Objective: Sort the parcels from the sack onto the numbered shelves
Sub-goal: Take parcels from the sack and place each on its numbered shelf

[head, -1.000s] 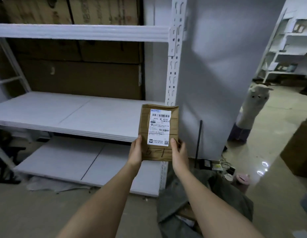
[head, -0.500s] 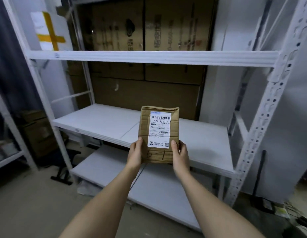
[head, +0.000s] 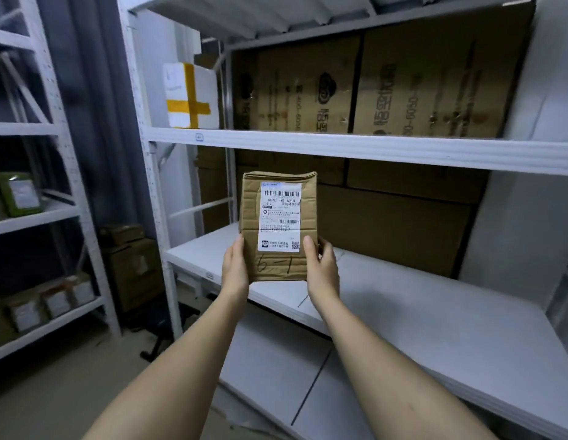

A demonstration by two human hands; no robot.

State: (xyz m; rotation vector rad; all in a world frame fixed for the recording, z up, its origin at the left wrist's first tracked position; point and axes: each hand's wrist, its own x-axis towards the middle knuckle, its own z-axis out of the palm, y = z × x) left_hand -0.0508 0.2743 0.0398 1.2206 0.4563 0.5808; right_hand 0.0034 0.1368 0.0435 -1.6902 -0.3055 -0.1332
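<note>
I hold a brown cardboard parcel (head: 308,214) upright in front of me, its white shipping label facing me and "6-1" handwritten below the label. My left hand (head: 234,268) grips its lower left edge and my right hand (head: 322,268) grips its lower right edge. Behind the parcel stands a white metal rack with a bare middle shelf (head: 419,312), a shelf above it (head: 339,147) with a small tag on its front edge, and a lower shelf (head: 276,369). The sack is out of view.
A white box with yellow tape (head: 190,96) sits on the upper shelf at its left end. Large flat cardboard sheets (head: 387,90) line the back of the rack. Another white rack (head: 38,217) at the left holds several parcels. Brown boxes (head: 133,265) stand on the floor between the racks.
The view has swung left and upward and moved closer to the rack. The sack and floor clutter on the right dropped out of sight. Both hands keep the same hold on the parcel.
</note>
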